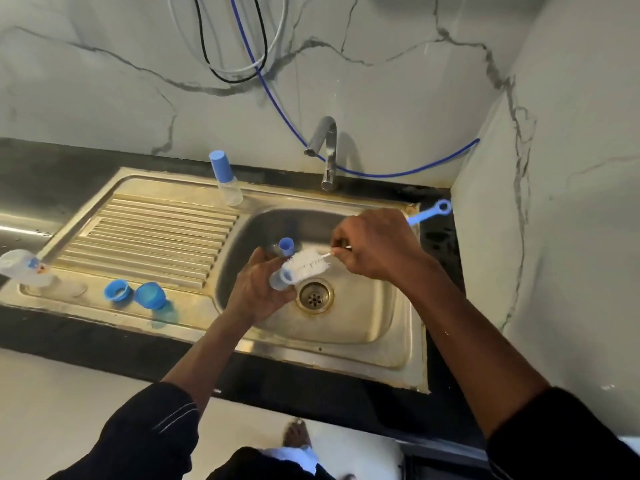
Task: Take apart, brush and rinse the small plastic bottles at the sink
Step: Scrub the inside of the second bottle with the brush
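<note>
The left hand (258, 289) was curled round small blue plastic parts (285, 246) over the basin, one of them a short smooth tube standing above the fingers. The right hand (375, 245) was held just beside it, its fingers pinched on the thin stem of a brush (306, 263). The soft white bristles were pressed against the parts, and the flat blue handle with its ring end jutted out past the knuckles. Below lay the round perforated drain (314, 295) of the stained steel sink (381, 344). On the ribbed draining board (156, 233), two blue caps (118, 291) were lying near a blurred bottle (17, 263). A capped bottle (227, 180) of clear plastic was stood upright on the back rim, left of the curved metal tap (325, 150).
</note>
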